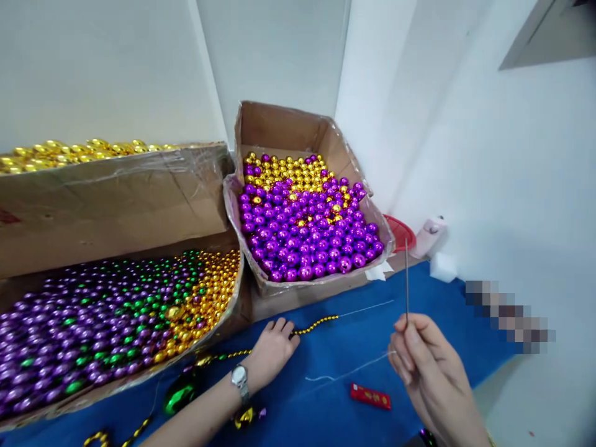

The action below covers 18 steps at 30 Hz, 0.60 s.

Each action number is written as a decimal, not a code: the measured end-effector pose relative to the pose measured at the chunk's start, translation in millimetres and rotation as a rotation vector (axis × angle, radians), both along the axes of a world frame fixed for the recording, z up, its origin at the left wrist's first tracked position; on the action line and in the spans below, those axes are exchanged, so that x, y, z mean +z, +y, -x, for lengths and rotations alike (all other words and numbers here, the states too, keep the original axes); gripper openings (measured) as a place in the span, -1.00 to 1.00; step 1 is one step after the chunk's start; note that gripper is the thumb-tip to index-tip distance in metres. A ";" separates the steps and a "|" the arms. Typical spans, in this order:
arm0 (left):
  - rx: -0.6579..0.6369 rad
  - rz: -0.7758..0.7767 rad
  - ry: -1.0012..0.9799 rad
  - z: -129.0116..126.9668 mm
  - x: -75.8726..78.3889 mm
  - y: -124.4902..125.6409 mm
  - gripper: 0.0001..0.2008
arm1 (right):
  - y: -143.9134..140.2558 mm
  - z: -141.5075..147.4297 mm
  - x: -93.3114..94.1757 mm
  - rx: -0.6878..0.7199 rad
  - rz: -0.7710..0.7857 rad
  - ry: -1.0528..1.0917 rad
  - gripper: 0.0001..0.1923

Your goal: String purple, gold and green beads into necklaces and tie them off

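My right hand [426, 363] pinches a long thin needle [406, 279] that points straight up, with a white thread [347, 371] trailing from it across the blue table [335, 403]. My left hand [272, 347], with a watch on its wrist, rests fingers-down on a strand of small gold beads [316, 323] lying on the blue surface. A larger green bead [180, 395] and a gold one [244, 417] lie by my left forearm.
A cardboard box of purple and gold balls [302, 223] stands at the back middle. A tray of purple, green and gold beads [116, 310] lies left, under a box of gold balls [84, 152]. A red lighter [370, 396], red lid [399, 231] and white walls are nearby.
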<state>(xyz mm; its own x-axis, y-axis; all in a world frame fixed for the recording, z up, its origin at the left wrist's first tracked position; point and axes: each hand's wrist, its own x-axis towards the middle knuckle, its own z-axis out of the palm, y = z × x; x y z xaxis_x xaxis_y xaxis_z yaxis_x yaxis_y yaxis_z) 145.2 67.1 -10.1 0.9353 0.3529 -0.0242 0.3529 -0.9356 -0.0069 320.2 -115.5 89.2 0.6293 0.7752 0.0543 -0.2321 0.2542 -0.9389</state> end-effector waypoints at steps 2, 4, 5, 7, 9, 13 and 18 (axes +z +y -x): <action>-0.003 0.012 -0.048 -2.2 15.1 -1.9 -0.85 | -2.0 -0.3 -1.7 -0.005 0.022 0.008 -0.83; -0.043 0.099 -0.131 -2.9 42.1 -7.6 -0.82 | -1.9 0.3 -4.3 0.006 0.027 0.031 -0.82; -0.075 0.159 -0.183 -3.8 58.6 -10.0 -0.80 | -0.7 0.9 -6.1 0.022 0.028 0.043 -0.81; -0.142 0.252 -0.294 -8.2 93.8 -9.6 -0.77 | 3.3 2.5 -10.1 0.056 0.042 0.052 -0.79; -0.177 0.291 -0.405 -16.9 126.5 1.6 -0.75 | 8.5 3.9 -14.2 0.060 0.065 0.027 -0.74; -0.028 0.184 -0.464 -47.9 166.0 56.4 -0.75 | 15.3 5.8 -18.8 0.002 0.134 -0.057 -0.61; 0.172 0.003 -0.309 -98.1 166.3 136.3 -0.77 | 16.2 11.0 -26.3 -0.064 0.183 -0.084 -0.56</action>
